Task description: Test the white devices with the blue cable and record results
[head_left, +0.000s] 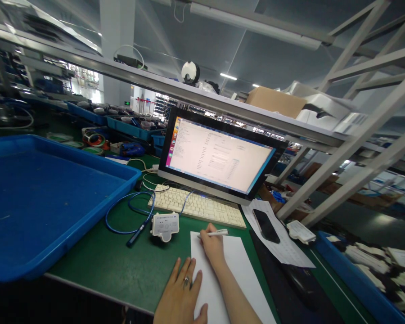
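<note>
My right hand (pixel 212 245) is closed around a white pen (pixel 219 233), its tip resting on a white sheet of paper (pixel 234 270) that lies on the green bench. My left hand (pixel 182 294) lies flat with fingers spread, a ring on one finger, pressing down the paper's left edge. Just left of the paper sits a small white device (pixel 164 225) with a blue cable (pixel 128 216) looped beside it.
A cream keyboard (pixel 197 206) and a lit monitor (pixel 218 155) stand behind the paper. A large blue tray (pixel 37 198) fills the left. A black phone (pixel 266 226) rests on printed sheets to the right. Another blue bin (pixel 354 279) with white parts sits at the far right.
</note>
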`<state>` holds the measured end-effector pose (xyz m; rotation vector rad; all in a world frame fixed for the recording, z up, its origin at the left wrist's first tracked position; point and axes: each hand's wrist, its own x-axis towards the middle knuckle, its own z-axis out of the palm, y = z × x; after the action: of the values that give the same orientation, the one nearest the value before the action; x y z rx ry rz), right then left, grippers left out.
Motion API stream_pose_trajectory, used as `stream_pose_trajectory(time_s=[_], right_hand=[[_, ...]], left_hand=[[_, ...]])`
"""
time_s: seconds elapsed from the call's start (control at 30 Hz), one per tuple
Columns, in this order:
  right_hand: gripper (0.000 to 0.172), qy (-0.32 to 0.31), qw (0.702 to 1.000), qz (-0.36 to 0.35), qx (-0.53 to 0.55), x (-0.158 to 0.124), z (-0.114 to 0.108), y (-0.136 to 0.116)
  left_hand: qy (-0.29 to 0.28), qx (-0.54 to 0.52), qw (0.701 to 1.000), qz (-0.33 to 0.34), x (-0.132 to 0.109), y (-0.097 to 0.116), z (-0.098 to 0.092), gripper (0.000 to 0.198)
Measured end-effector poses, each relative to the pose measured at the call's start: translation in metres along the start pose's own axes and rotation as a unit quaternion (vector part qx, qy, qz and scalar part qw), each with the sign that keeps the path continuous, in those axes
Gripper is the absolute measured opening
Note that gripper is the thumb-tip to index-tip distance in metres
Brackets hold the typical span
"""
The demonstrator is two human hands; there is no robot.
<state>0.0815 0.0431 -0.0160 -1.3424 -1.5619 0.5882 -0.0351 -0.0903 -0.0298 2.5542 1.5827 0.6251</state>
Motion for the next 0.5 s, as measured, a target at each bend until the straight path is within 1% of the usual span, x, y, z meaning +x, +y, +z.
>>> stream_pose_trajectory(time_s=[0.17,0.27,0.5], right_hand=[[0.019,-0.002,1.000,0.000,0.000,0.0005,0.0001,0.0019],[0.020,0.001,1.000,-0.001,-0.001,0.0007,0.0000,0.0020],[0.020,0.007,1.000,0.006,-0.007,0.0002,-0.0003,-0.0015]], left_hand=[[0.021,0.027,0.999,0.017,-0.0009,-0.0022,0.0049,0.057],[0.030,0.031,0.999,0.020,-0.0014,-0.0033,0.0071,0.055],[0.015,0.042,0.999,0.019,-0.0011,-0.0031,0.0075,0.058]])
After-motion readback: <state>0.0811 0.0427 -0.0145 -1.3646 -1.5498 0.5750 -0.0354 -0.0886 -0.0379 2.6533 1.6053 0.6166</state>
